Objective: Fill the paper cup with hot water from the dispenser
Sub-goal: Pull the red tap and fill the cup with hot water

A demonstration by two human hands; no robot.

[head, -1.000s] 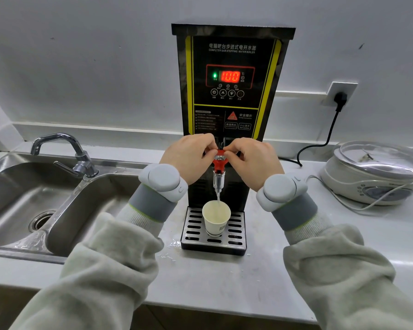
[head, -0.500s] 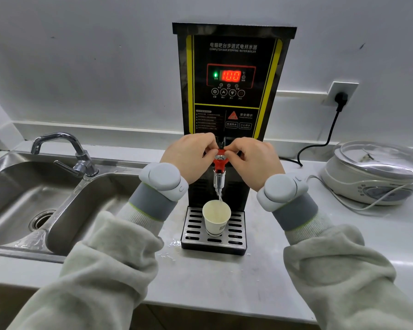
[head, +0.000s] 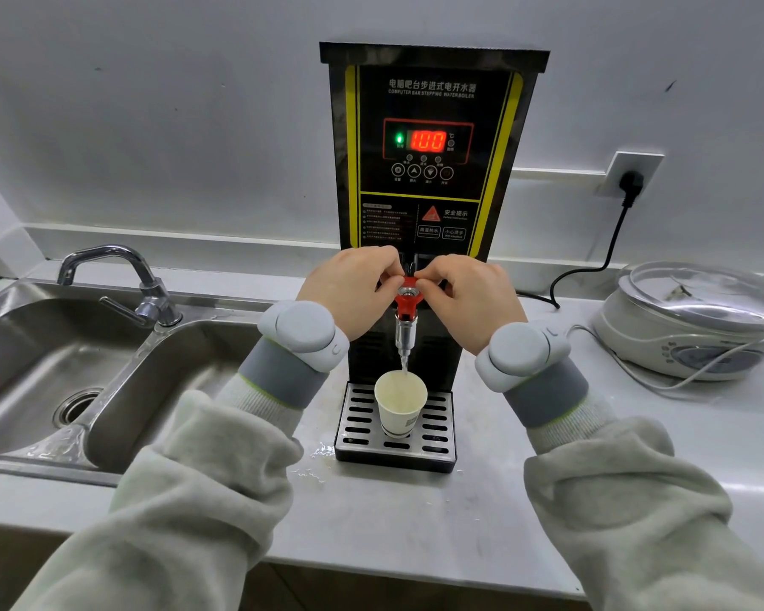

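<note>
**A thin cup taking boiling water**

Nearest to me are two loose, fleecy grey-green sleeves with ribbed cuffs, each wrist wearing a smooth grey band with a pale rounded plastic pod on top. They reach across the pale stone-like tabletop (head: 415,513), which is wet in small splashes just left of the drip tray (head: 353,427).

On that slotted metal tray, inside its black plastic frame, stands the paper cup (head: 400,403), upright and untouched, directly under the spout. It is a thin-walled white cone with a rolled rim, and a fine stream of water is falling into it. I would judge it light and easily crushed when empty, and soft and hot through the wall once filled. The safest hold is probably high on the wall just under the rim, with fingers spread around it and little squeeze, lifting slowly so it does not slop.

Above it, the left hand (head: 349,288) and the right hand (head: 468,297) are both curled in, their fingertips pinched on either side of the red tap handle (head: 409,295) over a shiny metal nozzle (head: 404,335).

Behind stands the dispenser (head: 433,103), a glossy black box with yellow edging, its red display showing 100. A steel sink lies off to the left and a white cooker with a clear lid to the right.
</note>
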